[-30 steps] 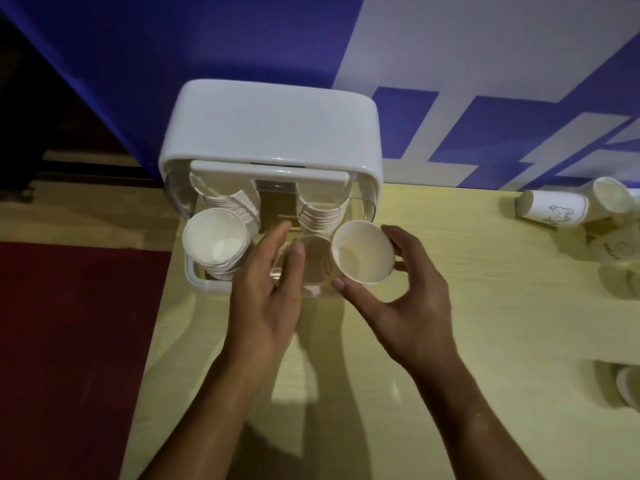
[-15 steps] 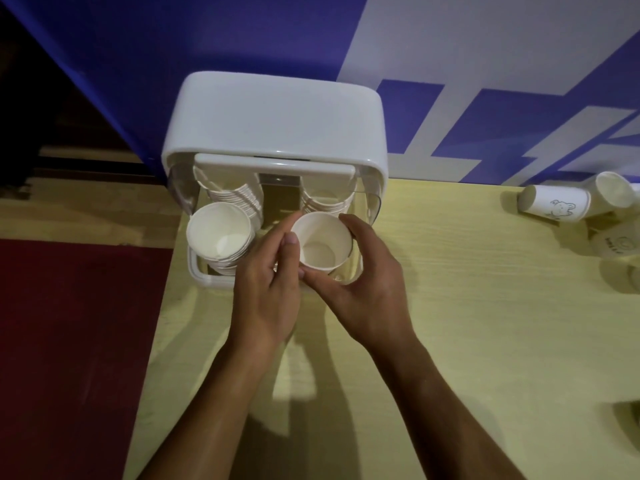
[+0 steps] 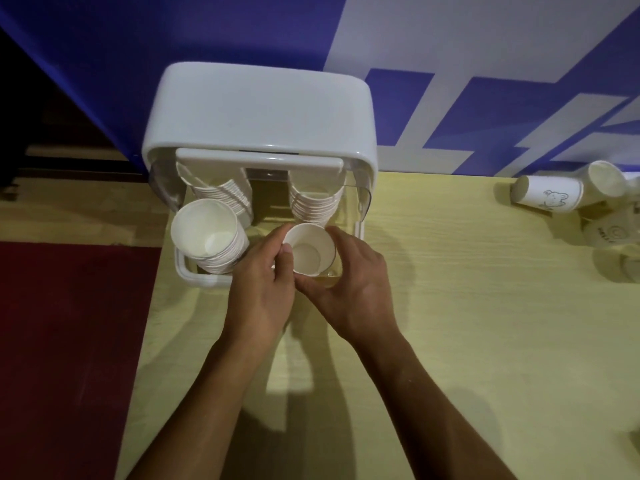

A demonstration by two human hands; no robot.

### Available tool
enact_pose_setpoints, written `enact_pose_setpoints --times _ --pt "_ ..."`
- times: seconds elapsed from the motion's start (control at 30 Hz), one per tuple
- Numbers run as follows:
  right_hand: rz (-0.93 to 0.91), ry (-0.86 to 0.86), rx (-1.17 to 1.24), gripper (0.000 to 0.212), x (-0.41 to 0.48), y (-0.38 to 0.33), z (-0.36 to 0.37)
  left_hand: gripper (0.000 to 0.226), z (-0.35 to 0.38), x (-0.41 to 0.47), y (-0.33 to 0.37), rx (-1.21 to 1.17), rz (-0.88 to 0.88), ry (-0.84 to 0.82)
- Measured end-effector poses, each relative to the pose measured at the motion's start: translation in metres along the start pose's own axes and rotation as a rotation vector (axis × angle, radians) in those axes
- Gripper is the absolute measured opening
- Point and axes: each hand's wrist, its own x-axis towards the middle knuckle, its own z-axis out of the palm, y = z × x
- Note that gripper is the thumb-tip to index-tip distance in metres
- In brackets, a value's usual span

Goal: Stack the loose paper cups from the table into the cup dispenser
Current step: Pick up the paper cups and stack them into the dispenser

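Paper cup [image 3: 309, 249] held by left hand [image 3: 259, 296] and right hand [image 3: 355, 294], seemingly under dispenser [image 3: 259, 109]

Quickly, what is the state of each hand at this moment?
Left hand: closed, pinching the paper cup at its side.
Right hand: closed, gripping the same cup.

One cup dispenser [image 3: 259, 109] is sitting on one counter [image 3: 485, 341], carrying two stacks of nested paper cups: a left stack [image 3: 207, 233] and a right stack [image 3: 313, 202], each too tightly packed to count. Two hands, the left hand [image 3: 259, 292] and the right hand [image 3: 353, 289], are gripping one single cup [image 3: 310, 249]. At least three loose cups [image 3: 547, 197] are lying at the counter's far right; any others there are blurring together.
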Motion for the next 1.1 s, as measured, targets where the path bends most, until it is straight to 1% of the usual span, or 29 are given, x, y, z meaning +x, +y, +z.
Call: enact_pose_setpoints --times 0.17,0.27,0.37,0.43,0.5,0.6,0.67,0.77,0.93,1.0,1.1 --pt "-0.009 0.028 -0.058 0.086 0.001 -0.003 0.002 0.040 0.000 0.003 0.004 0.058 0.000 -0.004" --pt "-0.024 0.059 -0.011 0.088 -0.003 -0.001 -0.006 0.039 -0.003 -0.005 0.011 0.066 0.037 0.022" --pt "-0.004 0.100 0.033 0.078 -0.018 0.008 -0.031 0.039 -0.002 -0.022 0.027 0.067 0.113 0.082" --pt "0.039 0.120 0.041 0.072 -0.034 0.021 -0.053 0.035 0.002 -0.034 0.035 0.120 0.159 0.120" --pt "0.105 0.143 0.046 0.069 -0.053 0.039 -0.077 0.038 0.019 -0.044 0.045 0.116 0.226 0.100" --pt "0.213 0.185 0.047 0.065 -0.083 0.070 -0.114 0.034 0.066 -0.059 0.068 0.069 0.329 0.012" --pt "0.293 0.217 0.046 0.061 -0.102 0.091 -0.138 0.040 0.101 -0.073 0.091 0.089 0.421 -0.066" --pt "0.408 0.258 0.026 0.057 -0.133 0.120 -0.172 0.035 0.156 -0.090 0.126 0.160 0.552 -0.208" --pt "0.574 0.380 0.060 0.051 -0.185 0.178 -0.215 0.041 0.257 -0.105 0.169 0.239 0.656 -0.428" --pt "0.620 0.421 0.080 0.051 -0.202 0.201 -0.231 0.045 0.301 -0.103 0.188 0.256 0.688 -0.477" --pt "0.685 0.448 0.076 0.050 -0.220 0.233 -0.253 0.054 0.372 -0.095 0.217 0.233 0.753 -0.503"
